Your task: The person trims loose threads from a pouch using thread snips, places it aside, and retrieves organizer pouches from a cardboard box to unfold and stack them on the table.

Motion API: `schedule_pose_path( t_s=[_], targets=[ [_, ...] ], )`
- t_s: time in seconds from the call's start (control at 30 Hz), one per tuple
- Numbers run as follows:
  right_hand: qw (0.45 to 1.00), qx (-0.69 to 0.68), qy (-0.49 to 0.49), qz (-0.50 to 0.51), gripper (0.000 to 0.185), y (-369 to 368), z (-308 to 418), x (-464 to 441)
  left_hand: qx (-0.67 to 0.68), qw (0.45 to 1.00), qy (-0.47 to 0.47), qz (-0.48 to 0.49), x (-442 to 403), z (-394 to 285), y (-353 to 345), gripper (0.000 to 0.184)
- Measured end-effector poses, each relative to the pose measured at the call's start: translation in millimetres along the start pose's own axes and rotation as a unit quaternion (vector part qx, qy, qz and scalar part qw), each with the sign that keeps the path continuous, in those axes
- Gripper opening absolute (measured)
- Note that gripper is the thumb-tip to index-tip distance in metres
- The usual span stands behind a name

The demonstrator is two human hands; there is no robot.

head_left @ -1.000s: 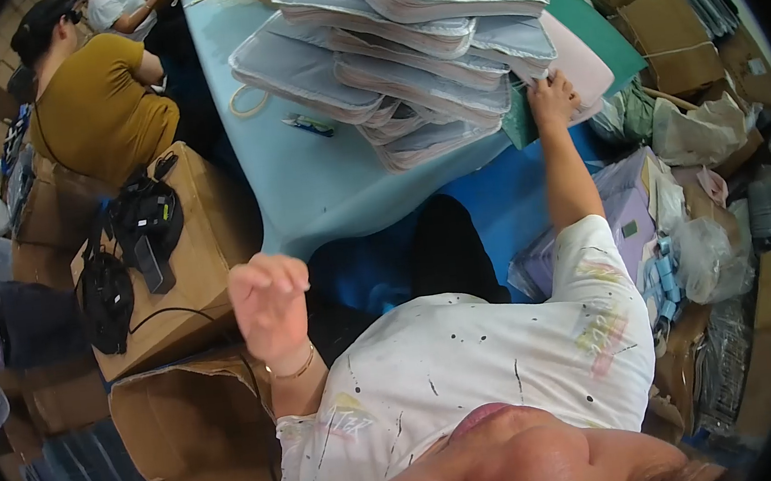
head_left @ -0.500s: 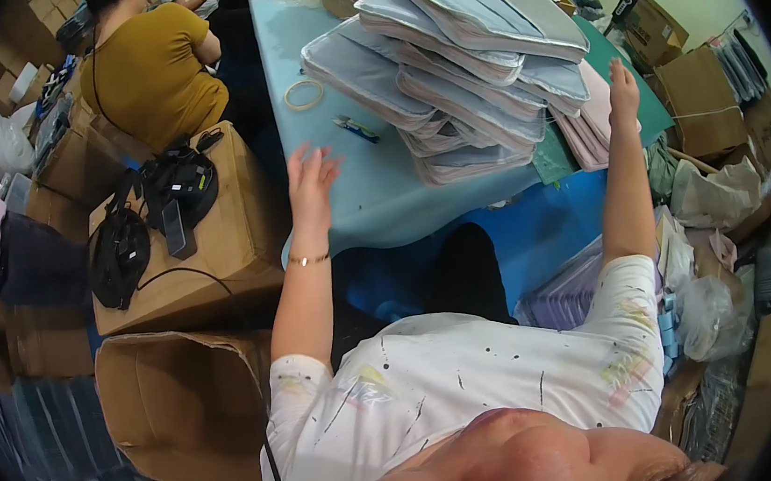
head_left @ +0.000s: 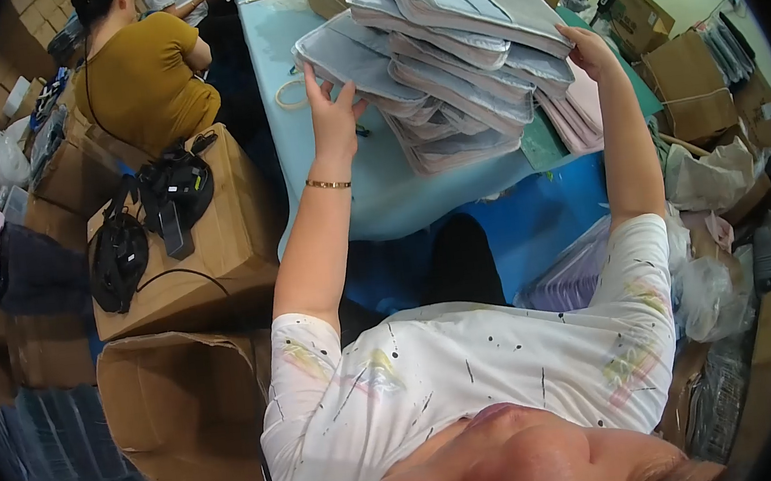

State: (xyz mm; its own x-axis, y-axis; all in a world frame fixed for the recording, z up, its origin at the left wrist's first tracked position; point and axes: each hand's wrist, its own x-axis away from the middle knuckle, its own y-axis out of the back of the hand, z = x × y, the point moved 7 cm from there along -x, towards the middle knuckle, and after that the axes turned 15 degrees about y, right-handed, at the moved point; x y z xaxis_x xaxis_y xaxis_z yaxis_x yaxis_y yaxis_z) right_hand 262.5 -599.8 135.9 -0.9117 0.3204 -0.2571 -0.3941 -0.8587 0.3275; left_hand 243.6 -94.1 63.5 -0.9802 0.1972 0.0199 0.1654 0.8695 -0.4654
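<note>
A leaning stack of light blue-grey padded pouches (head_left: 462, 73) stands on the table (head_left: 367, 200) covered in pale blue. My right hand (head_left: 588, 52) is at the right corner of the top pouch, its fingers closed on that edge. Near the left side of the stack is my left hand (head_left: 333, 114), fingers spread, close to the edge of a lower pouch; whether it touches is unclear. Pink pouches (head_left: 574, 115) lie right of the stack on a green mat (head_left: 540, 142). A tape ring (head_left: 291, 94) rests left of the stack.
A closed carton (head_left: 246, 208) with black bags (head_left: 177, 182) on it stands left of the table, an open carton (head_left: 188, 416) below it. A co-worker in a mustard top (head_left: 148, 82) sits at upper left. Bags and cartons (head_left: 694, 91) crowd the right side.
My right hand left the pink pouches, rose open, and now grips the top pouch's corner. My left hand has moved up and right to the stack's left side.
</note>
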Motion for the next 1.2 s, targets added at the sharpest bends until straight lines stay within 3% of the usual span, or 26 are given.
schedule_pose_path(
  t_s=[0.1,0.2,0.3,0.4,0.5,0.6,0.7,0.9,1.0,1.1,1.2],
  targets=[
    [0.995,-0.068,-0.059,-0.032,0.073,-24.0,11.3,31.9,-0.103,0.993,0.006,-0.063,-14.9,21.1,14.2,0.090],
    [0.979,-0.175,-0.106,-0.019,0.087,-32.7,-5.8,36.9,-0.111,0.971,0.020,-0.210,-0.1,30.6,22.1,0.094],
    [0.970,-0.231,-0.078,0.008,0.086,-47.0,1.2,45.5,0.111,0.972,0.155,-0.138,28.3,69.1,3.6,0.097],
    [0.970,-0.231,-0.076,-0.017,0.080,-51.9,14.2,54.1,0.190,0.938,0.289,-0.005,32.3,141.4,-9.3,0.099],
    [0.973,-0.222,-0.053,-0.026,0.075,-52.8,25.0,59.9,0.005,0.971,0.237,0.037,39.1,142.0,-33.2,0.094],
    [0.975,-0.213,-0.046,-0.036,0.073,-49.2,19.0,51.7,-0.100,0.979,0.168,0.060,29.3,136.5,-49.7,0.087],
    [0.978,-0.201,-0.030,-0.036,0.069,-47.1,19.4,48.4,-0.176,0.971,0.156,0.051,27.1,138.7,-54.0,0.083],
    [0.980,-0.192,-0.026,-0.038,0.061,-41.7,17.4,43.1,-0.202,0.969,0.141,0.021,30.0,141.0,-52.9,0.072],
    [0.977,-0.209,-0.005,-0.040,0.056,-45.2,25.5,49.5,-0.174,0.975,0.141,0.000,17.3,153.5,-43.4,0.081],
    [0.972,-0.236,-0.006,-0.008,0.053,-49.3,22.3,49.4,-0.037,0.971,0.237,-0.023,0.5,171.8,-31.4,0.077],
    [0.972,-0.233,0.001,-0.032,0.050,-44.9,9.8,42.8,-0.082,0.950,0.303,-0.001,-8.9,168.1,-33.6,0.079]
  ],
)
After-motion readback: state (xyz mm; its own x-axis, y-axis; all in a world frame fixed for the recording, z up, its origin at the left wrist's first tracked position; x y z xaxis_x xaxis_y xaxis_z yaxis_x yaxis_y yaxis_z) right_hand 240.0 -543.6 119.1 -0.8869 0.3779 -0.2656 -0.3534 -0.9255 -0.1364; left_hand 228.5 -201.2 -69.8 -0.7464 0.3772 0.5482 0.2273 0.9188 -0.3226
